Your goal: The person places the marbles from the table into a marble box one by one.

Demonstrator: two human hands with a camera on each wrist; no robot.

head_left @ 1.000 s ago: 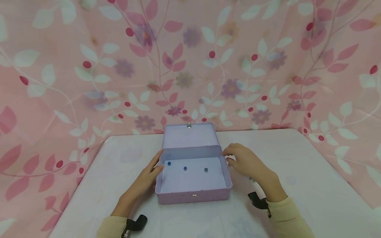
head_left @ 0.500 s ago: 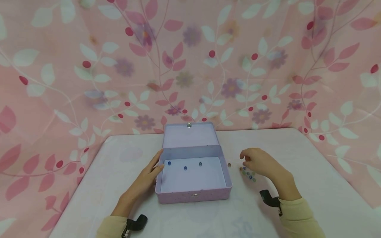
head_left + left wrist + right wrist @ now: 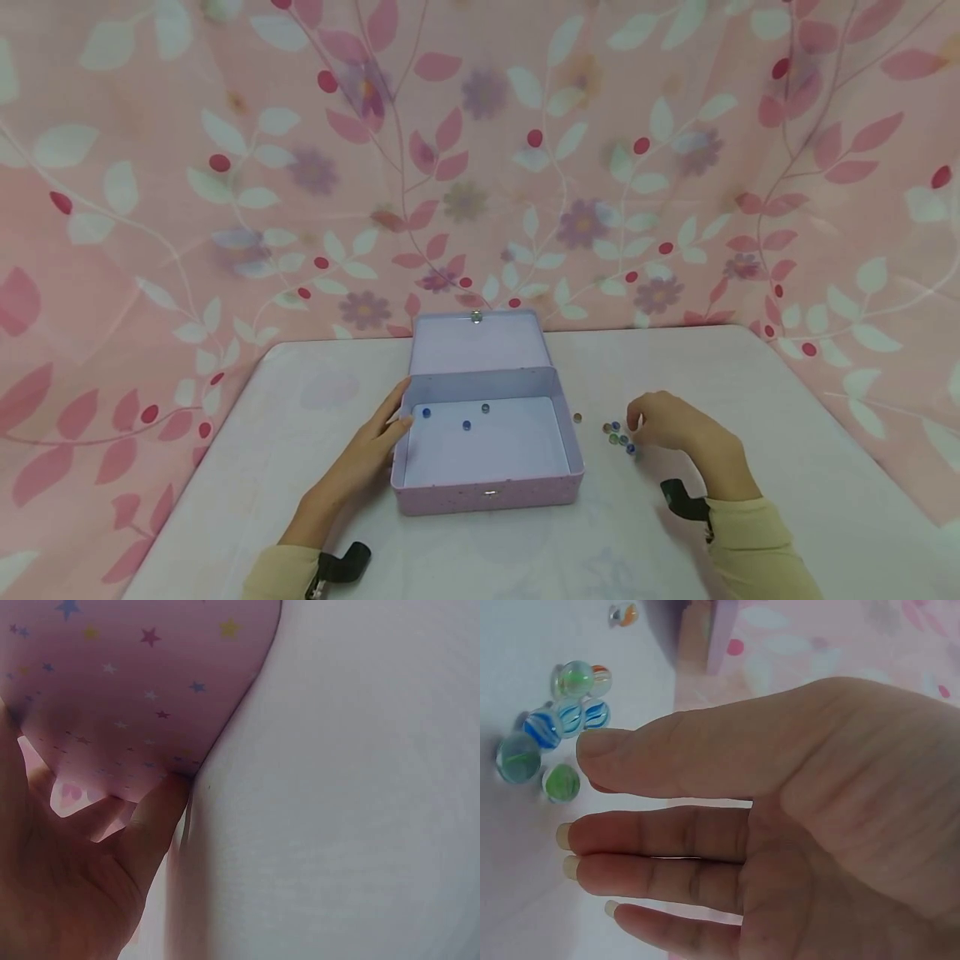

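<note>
- Head view: a lilac tin box (image 3: 487,450) sits open on the white table (image 3: 787,467), its lid (image 3: 480,343) leaning back; three marbles (image 3: 466,425) lie on its floor near the far wall; the left hand (image 3: 367,454) rests against the box's left wall, fingers straight, gripping nothing; the right hand (image 3: 667,425) hovers at a cluster of marbles (image 3: 618,435) just right of the box, with one stray marble (image 3: 577,417) nearer the wall.
- Left wrist view: the star-printed side of the box (image 3: 142,682) meets the fingers (image 3: 150,825), which press flat against it; a steady brace here should keep the tin from sliding.
- Right wrist view: the right hand (image 3: 780,825) is spread, thumb and fingers straight and empty, tips just beside the glass marbles (image 3: 555,735); judged best to pinch one marble lightly from above, since a nudge would scatter the rest.
</note>
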